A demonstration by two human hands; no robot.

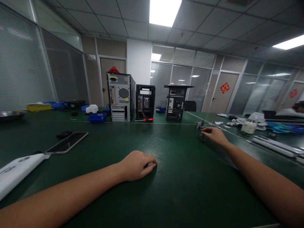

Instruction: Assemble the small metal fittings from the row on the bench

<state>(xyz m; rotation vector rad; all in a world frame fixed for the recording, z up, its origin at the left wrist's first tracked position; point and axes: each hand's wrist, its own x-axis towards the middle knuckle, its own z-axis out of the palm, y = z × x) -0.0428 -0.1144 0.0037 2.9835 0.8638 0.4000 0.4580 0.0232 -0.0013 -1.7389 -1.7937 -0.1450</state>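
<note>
My left hand (137, 166) rests on the green table (175, 190), fingers curled in and thumb near the fingertips. A small pale spot shows between them, but what it is I cannot make out. Farther forward on the right, my right hand (215, 136) pinches at a small shiny metallic object (202, 135), partly covered by the fingertips. Just behind it stands another small metallic piece (198, 124). Beyond both hands a screwdriver (148, 119) with a red handle lies in front of the computer cases.
A tall computer case (120, 98), a smaller case (145, 101) and a third case (176, 104) stand at the back. Left are a blue bin (97, 117), a phone (67, 143) and a white box (20, 171). A jar (248, 126) and a long white bar (275, 145) lie right.
</note>
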